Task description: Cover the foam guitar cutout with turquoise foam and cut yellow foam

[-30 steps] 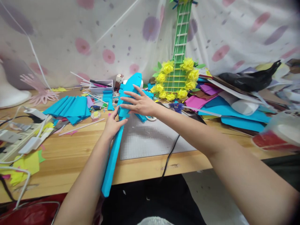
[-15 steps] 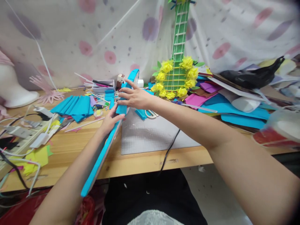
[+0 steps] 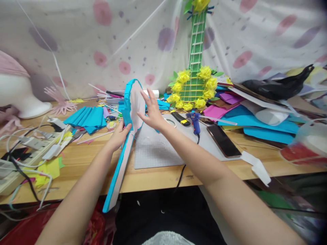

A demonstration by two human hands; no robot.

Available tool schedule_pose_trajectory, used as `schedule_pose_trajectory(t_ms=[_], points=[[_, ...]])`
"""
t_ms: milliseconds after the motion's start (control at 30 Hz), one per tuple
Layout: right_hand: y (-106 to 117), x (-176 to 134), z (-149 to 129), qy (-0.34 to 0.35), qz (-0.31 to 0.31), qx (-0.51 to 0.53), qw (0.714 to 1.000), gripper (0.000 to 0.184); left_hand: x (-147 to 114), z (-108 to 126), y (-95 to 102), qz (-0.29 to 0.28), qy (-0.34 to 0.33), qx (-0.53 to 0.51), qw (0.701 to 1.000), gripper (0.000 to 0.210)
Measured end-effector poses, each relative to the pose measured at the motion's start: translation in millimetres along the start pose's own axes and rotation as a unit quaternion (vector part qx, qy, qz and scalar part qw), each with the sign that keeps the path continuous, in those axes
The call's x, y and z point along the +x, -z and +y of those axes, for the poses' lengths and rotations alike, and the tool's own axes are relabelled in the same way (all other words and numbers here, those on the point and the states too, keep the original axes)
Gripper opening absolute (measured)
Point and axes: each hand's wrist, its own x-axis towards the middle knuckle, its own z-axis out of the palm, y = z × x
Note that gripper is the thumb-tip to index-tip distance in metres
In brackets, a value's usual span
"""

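A guitar-shaped craft piece (image 3: 135, 102), with a pale flat face and blue crepe paper around its edge, stands tilted over the table. Its long neck (image 3: 118, 182) points down toward me, past the table's front edge. My left hand (image 3: 119, 136) grips it where neck and rounded body meet, thumb on the near side. To the right of the body, my right hand (image 3: 152, 114) has its fingers spread and holds nothing. Its fingertips are close to the pale face; whether they touch it I cannot tell.
On the grey cutting mat (image 3: 153, 153) lie a utility knife (image 3: 180, 118), a blue glue gun (image 3: 195, 122) and a phone (image 3: 224, 140). Behind stands a green guitar with yellow flowers (image 3: 196, 51). Pleated blue paper (image 3: 85, 119) and a power strip (image 3: 33, 156) are left.
The guitar-shaped piece has turned, so its pale face now shows. My right hand has come off its blue edge and is beside the face; my left hand still grips it.
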Motion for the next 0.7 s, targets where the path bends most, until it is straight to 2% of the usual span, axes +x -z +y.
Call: schedule_pose_trajectory(t_ms=[67,100,200,267,400,533,633,700], points=[[-23,-17,0,-0.105,-0.001,0.087,0.991,0.078,-1,-1,0.0,-0.004,0.002,-0.013,1.000,0.059],[-36,-24,-1,-0.135,-0.016,0.127,0.983,0.082,-2,-1,-0.2,-0.010,-0.002,-0.019,1.000,0.060],[-71,-38,-7,-0.183,-0.023,0.221,0.958,0.080,-2,2,-0.3,-0.024,-0.008,-0.034,0.999,0.062],[-85,-41,-11,-0.209,-0.004,0.258,0.943,0.077,-3,3,0.4,-0.028,0.024,-0.050,0.998,0.064],[-95,-40,-14,-0.231,0.030,0.271,0.934,0.072,-4,0,2.5,-0.034,0.103,-0.081,0.991,0.068],[-95,-41,-14,-0.231,0.037,0.236,0.943,0.067,-2,-5,-0.1,-0.017,0.131,-0.124,0.983,0.066],[-96,-42,-14,-0.224,0.042,0.212,0.950,0.066,2,-8,-7.1,0.041,0.145,-0.139,0.979,0.065],[-97,-43,-15,-0.217,0.049,0.200,0.954,0.066,6,-11,-12.8,0.089,0.092,-0.111,0.986,0.068]])
